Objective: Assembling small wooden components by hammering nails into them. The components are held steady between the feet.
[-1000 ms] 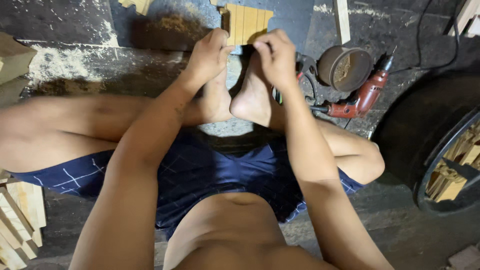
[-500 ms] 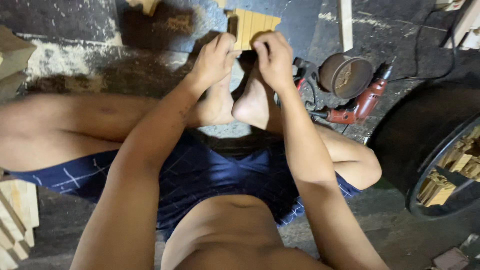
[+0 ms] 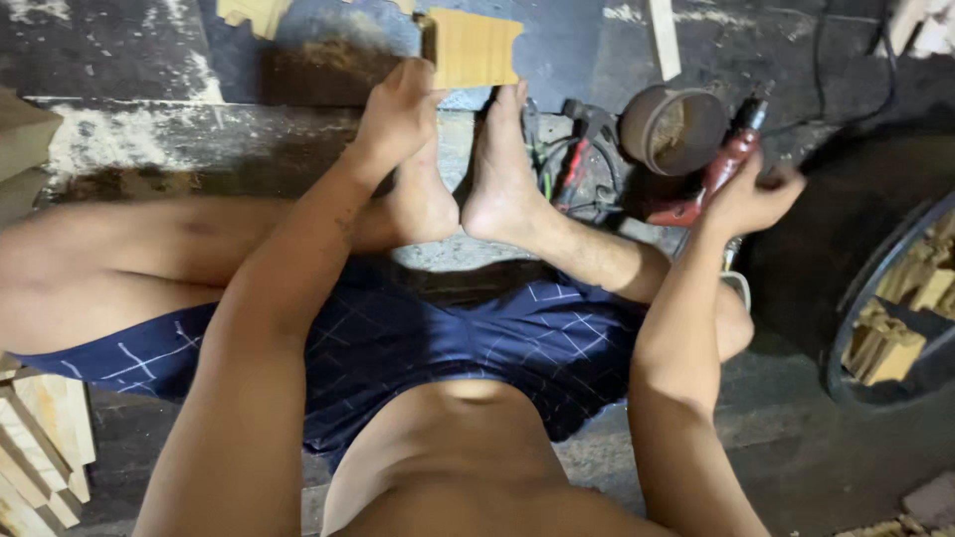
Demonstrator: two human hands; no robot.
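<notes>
Floor: dark, dusty concrete workshop floor (image 3: 149, 139), pale streaks at 10 o'clock; the person sits on it, bare feet (image 3: 463, 189) together at centre.
Left hand: left hand (image 3: 398, 114), at 11 o'clock from the feet, fingers curled round the lower left edge of a pale flat wooden piece with notched sides (image 3: 476, 48); the thumb is hidden behind the board.
Wooden piece: stands just above the toes at 12 o'clock, its foot hidden behind them.
Right hand: right hand (image 3: 751, 197), at 3 o'clock, fingers spread and blurred over the rear of a red and black electric hand drill (image 3: 721, 169); whether it grips cannot be told.
Drill: lies on the floor, nose toward 1 o'clock, body partly covered by the hand.
Beside it: round brown metal tin (image 3: 674, 129) at 1 o'clock; tangled black cable and dark tool (image 3: 577, 164) just right of the feet, hard to make out.
Edges: stacked pale wood strips (image 3: 40, 438) cut off at 8 o'clock; dark round tub holding wood blocks (image 3: 895, 328) cut off at 4 o'clock.
</notes>
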